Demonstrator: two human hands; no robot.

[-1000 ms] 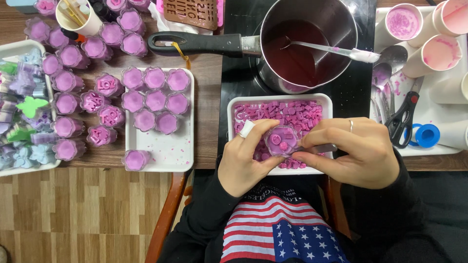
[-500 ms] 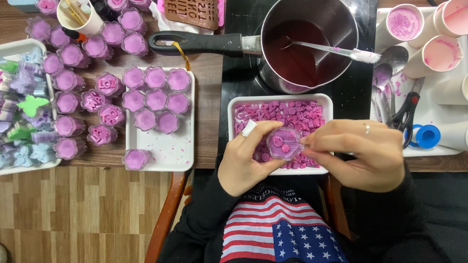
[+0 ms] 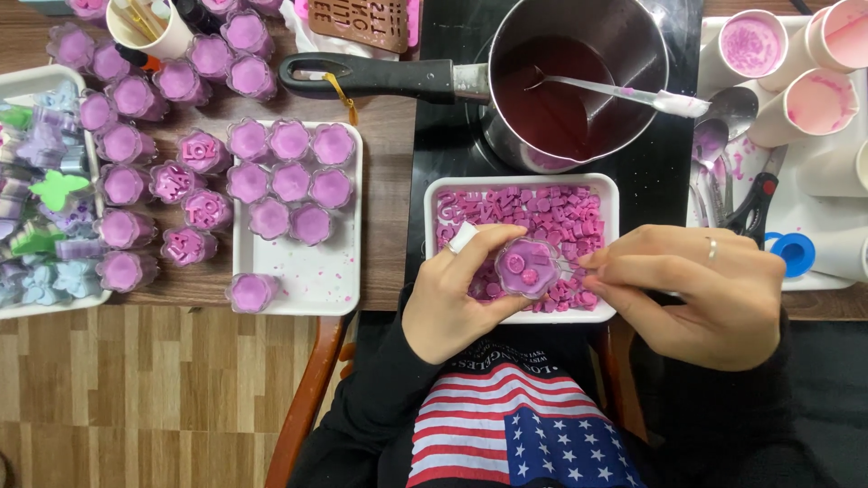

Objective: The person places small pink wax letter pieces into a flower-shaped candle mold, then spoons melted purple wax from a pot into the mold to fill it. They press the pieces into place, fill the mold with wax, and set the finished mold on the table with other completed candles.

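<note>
My left hand (image 3: 457,294) holds a small clear cup of purple wax (image 3: 526,267) over a white tray (image 3: 520,183) filled with several small pink wax pieces. A few pink pieces lie on top of the wax in the cup. My right hand (image 3: 701,294) pinches thin metal tweezers (image 3: 570,267) whose tips reach the cup's right edge. A white bandage wraps one finger of my left hand.
A steel saucepan (image 3: 565,81) of dark purple liquid with a spatula stands behind the tray. To the left a white tray (image 3: 312,276) and the wooden table carry several filled purple cups. At right are paper cups (image 3: 818,99), scissors (image 3: 750,208) and spoons.
My right hand has slid to the right, off the top of the cup, and now works at the cup's right edge with the tweezers. The cup's top is uncovered.
</note>
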